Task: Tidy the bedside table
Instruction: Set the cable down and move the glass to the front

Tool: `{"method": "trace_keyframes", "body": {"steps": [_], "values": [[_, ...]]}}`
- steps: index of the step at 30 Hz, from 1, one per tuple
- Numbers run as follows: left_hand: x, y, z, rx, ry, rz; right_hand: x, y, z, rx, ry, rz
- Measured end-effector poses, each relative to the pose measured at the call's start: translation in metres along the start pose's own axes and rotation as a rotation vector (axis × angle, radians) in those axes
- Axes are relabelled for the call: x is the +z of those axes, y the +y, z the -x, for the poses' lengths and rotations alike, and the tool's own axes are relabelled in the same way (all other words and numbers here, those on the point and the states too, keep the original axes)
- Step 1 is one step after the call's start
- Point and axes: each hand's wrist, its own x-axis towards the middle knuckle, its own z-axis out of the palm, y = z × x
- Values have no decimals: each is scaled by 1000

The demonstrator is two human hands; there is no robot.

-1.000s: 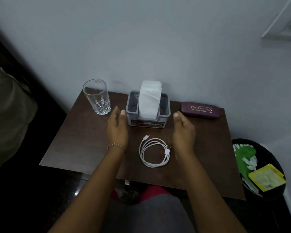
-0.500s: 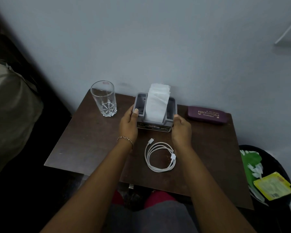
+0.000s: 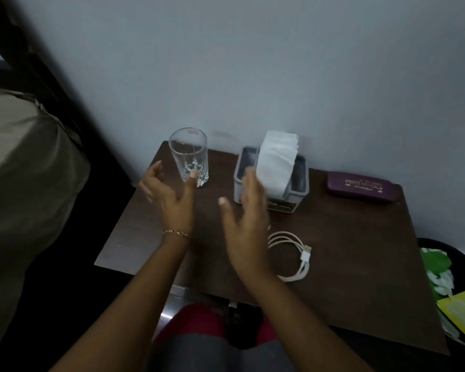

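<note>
A: We've got both hands over the bedside table (image 3: 360, 264), neither holding anything. Left hand (image 3: 172, 194) is spread wide, fingers fanned, thumb tip right by the base of the glass (image 3: 189, 157). We can't tell if the thumb actually touches it.

B: Agreed. Right hand (image 3: 246, 224) is flat and open too, fingers together and pointing toward the back wall, motion-blurred. It overlaps the front left corner of the tissue holder (image 3: 298, 181) in our view, but we can't say it's in contact.

A: Glass stands upright at the back left corner of the table, looks empty. Gold bracelet (image 3: 176, 233) on the left wrist.

B: Tissue holder is grey, back centre, near the wall, with white tissues (image 3: 275, 162) sticking up out of the middle slot. We read a label on its front face but it's too blurred.

A: Maroon spectacle case (image 3: 361, 187) lies flat at the back right, well apart from the holder, gold lettering on the lid.

B: White cable (image 3: 293, 253) is coiled in a loose loop in front of the holder, just beside our right wrist, plug ends lying on the coil's right side.

A: Off the table's right edge we see a dark bin (image 3: 430, 244) with green and yellow wrappers (image 3: 459, 310) in it. Bedding (image 3: 24, 170) on the far left.
</note>
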Motion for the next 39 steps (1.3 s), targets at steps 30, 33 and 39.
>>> {"method": "trace_keyframes", "body": {"steps": [30,33,39], "values": [[-34,-68,-25,-123,-463,21,71,41,-50,143,-465,8],[-49,-65,-8,-183,-439,49,65,42,-37,157,-550,-8],[-72,-56,24,-239,-368,23,54,41,-12,173,-654,-66]]}}
